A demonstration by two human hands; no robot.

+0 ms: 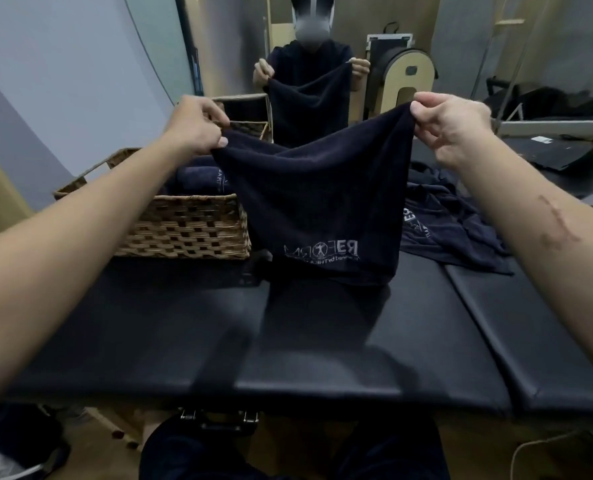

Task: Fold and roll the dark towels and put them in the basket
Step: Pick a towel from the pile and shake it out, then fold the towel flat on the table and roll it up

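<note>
Black padded table (pixel 322 341) fills the lower view, with a mirror (pixel 309 46) on the far wall throwing my pose back at me. I have my left hand (pixel 198 128) pinching one top corner of the dark towel (pixel 316 209) and my right hand (pixel 451 128) pinching the other, so it hangs spread between them with its bottom hem just brushing the table. The wicker basket (pixel 184 230) sits on the table to the left, touching the hanging cloth, with at least one rolled towel (pixel 198 176) inside. A heap of loose towels (pixel 451 220) lies on the right.

My worry is the thin hold: only fingertips and thumbs grip the corners, and either one could slip as I lower it. The hem could also drag on the basket's edge and bunch, giving a crooked fold. If I lay it too far right, it lands on the heap.
</note>
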